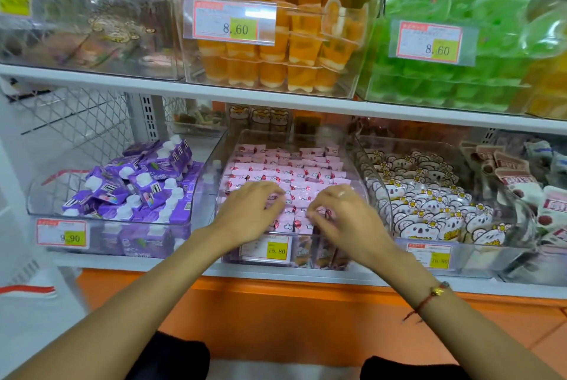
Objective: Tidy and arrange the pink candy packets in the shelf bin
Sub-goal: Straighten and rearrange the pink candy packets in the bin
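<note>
Your left hand [249, 214] and right hand [340, 217] both sit in the clear bin [357, 165] on the lower shelf — fingers bent down, touching the pink candy packets [285, 168]. You can't tell if either hand pinches one.

Your candy packets [287, 171] lie in rows in the middle bin [214, 183] on the lower shelf [184, 263]. Both your hands, left hand [250, 214] and right hand [343, 217], rest on the front rows (side by side). Pouches [138, 186] sit left, koala packets [429, 204] right, jelly cups [276, 51] above.
</note>
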Demonstrator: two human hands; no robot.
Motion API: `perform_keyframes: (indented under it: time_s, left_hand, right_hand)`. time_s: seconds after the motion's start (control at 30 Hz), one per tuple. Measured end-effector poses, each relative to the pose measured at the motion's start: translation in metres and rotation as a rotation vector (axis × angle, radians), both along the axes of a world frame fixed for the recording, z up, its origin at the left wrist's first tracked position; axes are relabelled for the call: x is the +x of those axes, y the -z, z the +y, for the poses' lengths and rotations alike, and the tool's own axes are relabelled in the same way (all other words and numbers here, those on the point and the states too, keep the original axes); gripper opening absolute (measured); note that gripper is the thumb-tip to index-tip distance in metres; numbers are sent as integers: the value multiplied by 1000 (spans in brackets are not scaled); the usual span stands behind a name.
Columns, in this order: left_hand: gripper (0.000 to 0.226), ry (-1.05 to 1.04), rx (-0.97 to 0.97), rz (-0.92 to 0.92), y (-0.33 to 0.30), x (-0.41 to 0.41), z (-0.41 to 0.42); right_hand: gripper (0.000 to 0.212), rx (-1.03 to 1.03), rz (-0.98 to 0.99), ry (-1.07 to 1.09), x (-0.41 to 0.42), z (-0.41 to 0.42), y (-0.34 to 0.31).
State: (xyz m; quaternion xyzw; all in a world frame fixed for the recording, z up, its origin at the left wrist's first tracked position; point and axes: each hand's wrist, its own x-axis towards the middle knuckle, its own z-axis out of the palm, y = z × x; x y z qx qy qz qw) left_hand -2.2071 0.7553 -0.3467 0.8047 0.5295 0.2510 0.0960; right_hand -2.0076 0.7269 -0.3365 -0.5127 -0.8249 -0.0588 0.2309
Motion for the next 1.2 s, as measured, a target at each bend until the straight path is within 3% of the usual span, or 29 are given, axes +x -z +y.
perform_keyframes:
  time_s: [0.1,0.2,0.27,0.4,0.5,0.6,0.7,0.87,1.0,1.2]
  left_hand:
    - [29,-10,106,-69,-17,17,29]
    - [32,54,28,-79,-30,54,79]
    - [34,54,-50,-63,-32,83,118]
    - [37,32,-73,-12,-25,119,169]
    - [39,78,-84,7,-18,126,184]
    - [37,107,-90,-108,-14,127,194]
    - [28,143,-10,-44,-14,121,199]
    - [21,224,15,-99,-23,112,205]
    - [22,228,-38,9,-12,117,198]
    - [41,153,-168,255,-7,114,185]
  right_hand:
    - [23,176,51,232,28,10,-17]
    - [27,43,-30,367,44,23,-18]
    - [16,17,-40,328,47,26,-12]
    - [19,96,26,266,54,31,-9]
    - [19,81,61,276,56,33,-7]
    - [18,73,72,273,57,35,-2]
    - [20,75,75,260,58,34,-1]
    - [22,98,75,242,57,33,0]
    - [23,98,73,261,55,32,0]
    - [21,120,37,271,54,30,-2]
